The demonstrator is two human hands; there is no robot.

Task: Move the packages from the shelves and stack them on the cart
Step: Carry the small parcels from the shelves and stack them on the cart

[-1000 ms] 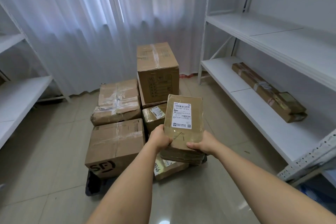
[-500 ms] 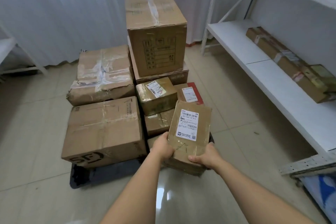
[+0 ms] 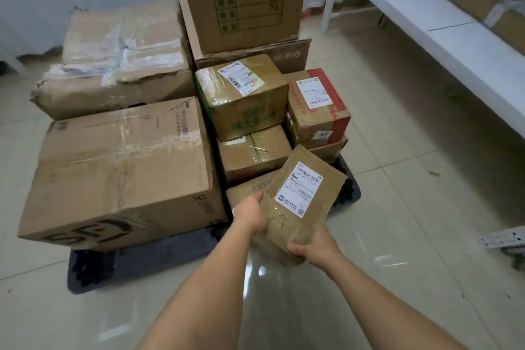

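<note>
Two hands grip one flat package (image 3: 302,196).
L hand (image 3: 251,217) at its left edge, R hand (image 3: 312,246) at bottom corner; pkg tilted above cart (image 3: 93,270) front.

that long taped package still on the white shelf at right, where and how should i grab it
Take the long taped package with two hands, one on each long side near the middle, coming from the aisle side over the open front edge of the white shelf. It lies flat and runs along the shelf, with its far end out of frame, so a grip at one end would likely let it droop. Both hands are full now.
</note>
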